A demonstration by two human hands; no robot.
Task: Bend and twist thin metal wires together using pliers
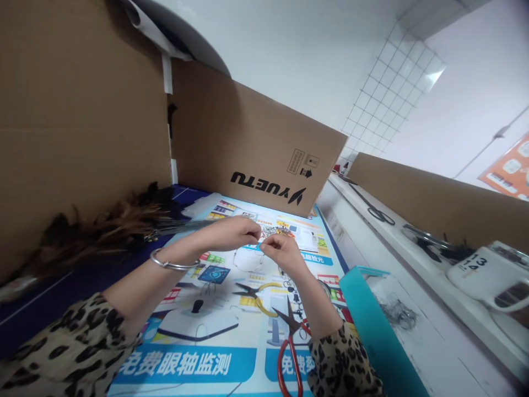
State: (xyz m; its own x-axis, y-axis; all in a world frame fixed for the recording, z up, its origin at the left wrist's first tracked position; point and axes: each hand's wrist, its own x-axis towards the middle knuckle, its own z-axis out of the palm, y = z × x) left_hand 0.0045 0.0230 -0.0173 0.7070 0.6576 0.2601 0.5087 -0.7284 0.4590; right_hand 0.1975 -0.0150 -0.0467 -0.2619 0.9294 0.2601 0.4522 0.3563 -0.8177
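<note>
My left hand (pixel 231 231) and my right hand (pixel 281 251) meet above a printed poster (pixel 231 364) on the table. Both pinch something tiny between fingertips, too small to name; thin wire loops hang below them. A silver bangle (pixel 171 263) circles my left wrist. Both sleeves are leopard print. Red-handled scissors (pixel 291 344) lie open on the poster under my right forearm. Yellow-handled pliers (pixel 258 292) lie beside them.
A bundle of brown feathers (pixel 107 226) lies at the left. Cardboard walls (pixel 248 149) stand behind and left. A teal tray (pixel 384 331) with small metal parts sits right. A white mug (pixel 487 273) and black scissors (pixel 378 212) rest on the white ledge.
</note>
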